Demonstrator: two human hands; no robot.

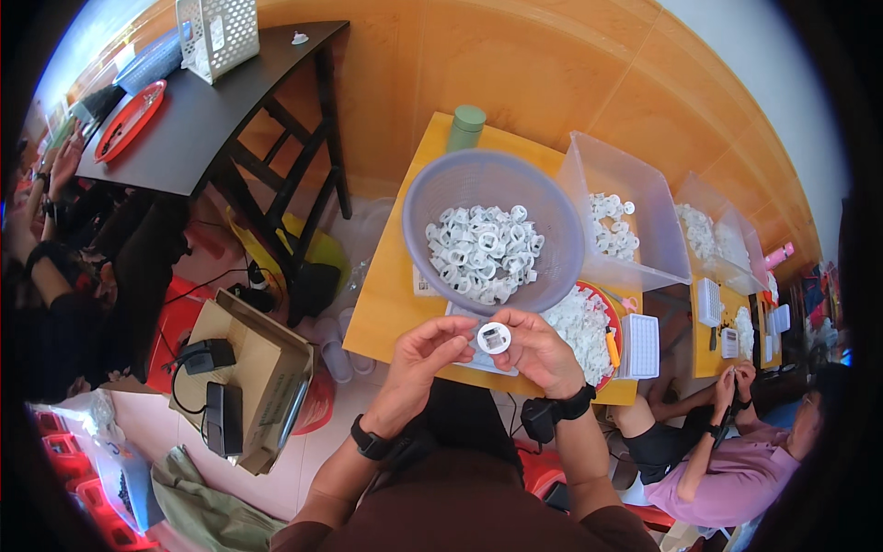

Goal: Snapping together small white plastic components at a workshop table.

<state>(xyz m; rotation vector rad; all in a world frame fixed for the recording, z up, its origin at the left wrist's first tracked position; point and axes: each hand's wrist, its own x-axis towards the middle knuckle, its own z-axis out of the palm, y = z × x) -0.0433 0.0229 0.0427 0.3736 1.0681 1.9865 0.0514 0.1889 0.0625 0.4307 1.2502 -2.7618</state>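
Note:
A small round white plastic part [494, 339] with a dark slot in its face is pinched in my right hand [544, 357], just over the table's near edge. At its left side, my left hand [429, 357] has thumb and fingertips drawn together; whether a tiny piece is between them is hidden. Beyond both hands stands a grey-purple plastic basket [554, 198] holding a heap of similar white parts [487, 248]. Small white pieces [581, 336] fill a red tray [617, 322] beside my right hand, with an orange-handled tool [613, 350] on its rim.
The yellow table [382, 313] also bears a green canister [466, 127], a clear bin [644, 212] and a white gridded box [638, 346]. A cardboard box [262, 396] with black adapters sits left. Another person [727, 469] works at the right; more people are far left by a dark table [230, 92].

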